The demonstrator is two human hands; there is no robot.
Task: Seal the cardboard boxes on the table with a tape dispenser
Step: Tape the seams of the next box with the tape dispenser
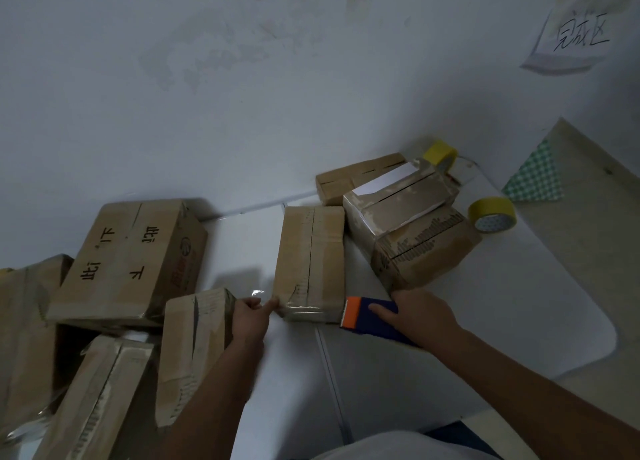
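At table centre, box [311,262]: left hand [250,317] pinches its 7 o'clock corner; right hand [420,316] grips tape dispenser [367,316] at 5 o'clock. Looks light, stiff; slick taped skin, so brace corners.

Dim bluish light, soft motion blur, wide-angle bending at edges.

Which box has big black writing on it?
The large box on the left, behind the left hand. Its top bears big black characters; the other boxes show only tape and seams.
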